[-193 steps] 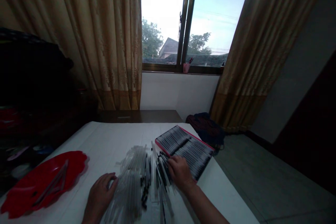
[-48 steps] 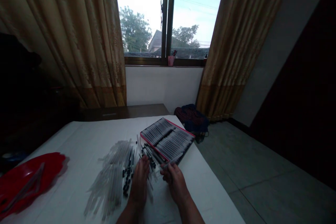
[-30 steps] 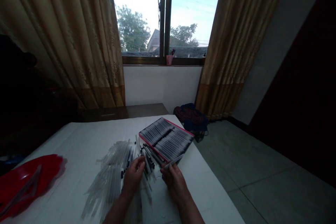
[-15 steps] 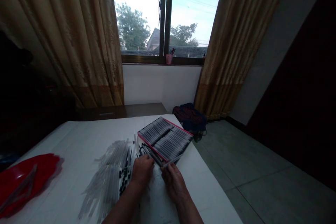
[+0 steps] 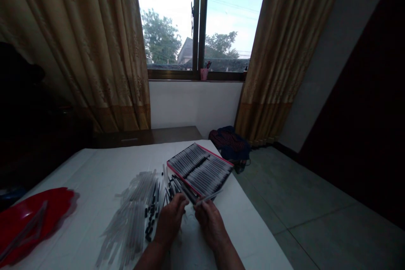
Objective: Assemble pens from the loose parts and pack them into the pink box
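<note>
My right hand (image 5: 210, 221) pinches a thin clear pen-like tube (image 5: 211, 196), which points right past the near edge of a red-rimmed box (image 5: 232, 163). Packed rows of similar clear sticks with black ends (image 5: 209, 173) fill that box. My left hand (image 5: 172, 216) is just to the left, fingers pressed together; what they hold is too small to make out. Thin black sticks (image 5: 174, 183) lie between my left hand and the box. Beside my left wrist are small black caps (image 5: 149, 223) and a big loose pile of clear tubes (image 5: 126, 215).
A red plate-like tray (image 5: 31, 219) with a clear triangular piece lies at the left of the white table (image 5: 104, 168). Dark cloth (image 5: 229, 141) is heaped past the table's far right corner. A pink cup (image 5: 204, 74) with pens stands on the windowsill.
My left hand has drawn back slightly from the black sticks and turned toward my right hand. The tube in my right hand shows more clearly, angled to the right.
</note>
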Demonstrator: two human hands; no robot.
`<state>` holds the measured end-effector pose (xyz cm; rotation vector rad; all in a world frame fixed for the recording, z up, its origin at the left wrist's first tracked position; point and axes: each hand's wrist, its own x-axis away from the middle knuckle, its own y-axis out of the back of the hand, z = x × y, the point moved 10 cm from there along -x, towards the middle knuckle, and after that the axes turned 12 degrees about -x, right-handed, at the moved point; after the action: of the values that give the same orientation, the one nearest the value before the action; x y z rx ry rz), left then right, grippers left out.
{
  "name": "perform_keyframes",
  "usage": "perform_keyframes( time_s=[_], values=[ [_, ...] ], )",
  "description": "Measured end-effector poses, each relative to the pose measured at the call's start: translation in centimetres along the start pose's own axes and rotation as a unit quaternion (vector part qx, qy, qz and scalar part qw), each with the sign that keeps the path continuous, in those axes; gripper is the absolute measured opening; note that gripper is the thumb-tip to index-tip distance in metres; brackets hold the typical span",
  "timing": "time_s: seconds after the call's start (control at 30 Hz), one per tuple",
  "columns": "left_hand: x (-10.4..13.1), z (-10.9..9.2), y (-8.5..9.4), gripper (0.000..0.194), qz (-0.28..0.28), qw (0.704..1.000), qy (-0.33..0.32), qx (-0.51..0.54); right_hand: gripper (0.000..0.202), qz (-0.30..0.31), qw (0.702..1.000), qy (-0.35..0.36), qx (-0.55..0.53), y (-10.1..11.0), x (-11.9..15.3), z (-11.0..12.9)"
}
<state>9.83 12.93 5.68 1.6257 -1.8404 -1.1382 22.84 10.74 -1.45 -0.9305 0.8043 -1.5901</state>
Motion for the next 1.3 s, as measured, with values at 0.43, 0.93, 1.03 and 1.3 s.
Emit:
perform_keyframes(
  time_s=[0.43, 0.93, 1.03, 1.3],
  values=[
    [2.6, 3.5, -2.4, 0.041, -0.016, 0.97, 0.085, 0.225, 0.028, 0.043, 0.991, 0.019, 0.123, -0.9, 0.0, -0.3],
    [2.4, 2.5, -1.1, 0.03, -0.039, 0.984, 0.04, 0.168, 0.031, 0.061, 0.982, 0.032, 0.175, -0.7, -0.2, -0.6],
    [2.3, 2.6, -1.1, 0.035, -0.041, 0.983, 0.043, 0.173, 0.032, 0.073, 0.981, 0.03, 0.178, -0.9, -0.1, -0.7],
    [2.2, 3.6, -2.3, 0.054, -0.01, 0.964, 0.121, 0.237, 0.033, 0.077, 0.977, 0.031, 0.197, -1.8, 0.4, -0.3]
  ],
)
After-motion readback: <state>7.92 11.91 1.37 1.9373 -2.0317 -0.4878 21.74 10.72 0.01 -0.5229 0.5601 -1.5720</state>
